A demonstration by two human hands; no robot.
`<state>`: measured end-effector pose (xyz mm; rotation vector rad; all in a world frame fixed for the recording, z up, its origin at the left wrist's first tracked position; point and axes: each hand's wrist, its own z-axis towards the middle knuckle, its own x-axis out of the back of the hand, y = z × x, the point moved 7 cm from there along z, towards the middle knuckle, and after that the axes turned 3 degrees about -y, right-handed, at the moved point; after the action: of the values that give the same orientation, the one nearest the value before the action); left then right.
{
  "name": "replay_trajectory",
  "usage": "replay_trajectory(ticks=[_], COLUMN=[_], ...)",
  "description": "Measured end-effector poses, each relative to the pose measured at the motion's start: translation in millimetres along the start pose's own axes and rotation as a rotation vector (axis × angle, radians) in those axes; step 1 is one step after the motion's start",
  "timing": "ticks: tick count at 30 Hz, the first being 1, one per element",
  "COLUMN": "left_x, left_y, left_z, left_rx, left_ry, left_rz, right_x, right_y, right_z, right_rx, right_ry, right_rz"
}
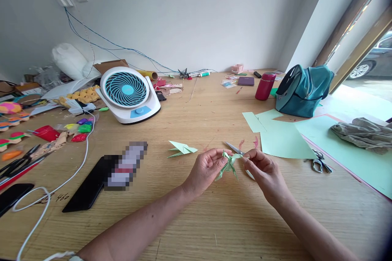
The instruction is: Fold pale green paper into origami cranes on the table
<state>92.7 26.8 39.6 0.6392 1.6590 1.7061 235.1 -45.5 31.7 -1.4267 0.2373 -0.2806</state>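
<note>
1. Centrally, both hands meet just above the light wooden table [196, 220], sharing a small folded figure of pale green paper [228, 166] with thin points splaying downward.
2. The left hand [204, 171] pinches the figure's left side between thumb and fingertips, fingers curled closed on the paper, seemingly to steady it.
3. The right hand [263, 171] closes on the figure's right side at about three o'clock from it; its fingers are bent in a grip, and a pair of small silver scissors [234, 149] shows behind, blades pointing to ten o'clock. Whether this hand also holds the scissors I cannot tell.
4. A finished-looking folded pale green paper shape [182, 148] lies flat at ten o'clock from the hands, near but apart from them.
5. Loose pale green paper sheets [283, 140] lie at two o'clock, close to reach, with a second pair of grey-handled scissors [320, 163] just beside them at three o'clock.
6. Farther off: a white desk fan with a teal grille [128, 94] at eleven o'clock, a red cylindrical flask [265, 85] and teal fabric bag [301, 89] at one o'clock, and a flat black phone-like slab [88, 187] at nine o'clock.
</note>
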Motion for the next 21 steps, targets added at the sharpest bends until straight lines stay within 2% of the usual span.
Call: replay_trajectory(ticks=[7, 11, 15, 18, 21], left_x=[8.1, 9.7, 14.8, 17.7, 17.0], left_y=[-6, -6, -9, -10, -6], left_z=[0, 1, 2, 3, 3], left_rx=[-0.016, -0.017, 0.009, -0.006, -0.049], left_ry=[0.094, 0.112, 0.179, 0.214, 0.203], left_rz=[-0.026, 0.048, 0.137, 0.151, 0.169], right_x=[-2, -5, -6, -11, -22], right_y=[3, 0, 0, 8, 17], right_z=[-1, -1, -2, -1, -2], right_rx=[-0.015, -0.026, 0.007, 0.002, -0.046], right_ry=[0.017, 0.009, -0.005, -0.084, -0.225], right_rz=[0.016, 0.015, 0.017, 0.034, 0.062])
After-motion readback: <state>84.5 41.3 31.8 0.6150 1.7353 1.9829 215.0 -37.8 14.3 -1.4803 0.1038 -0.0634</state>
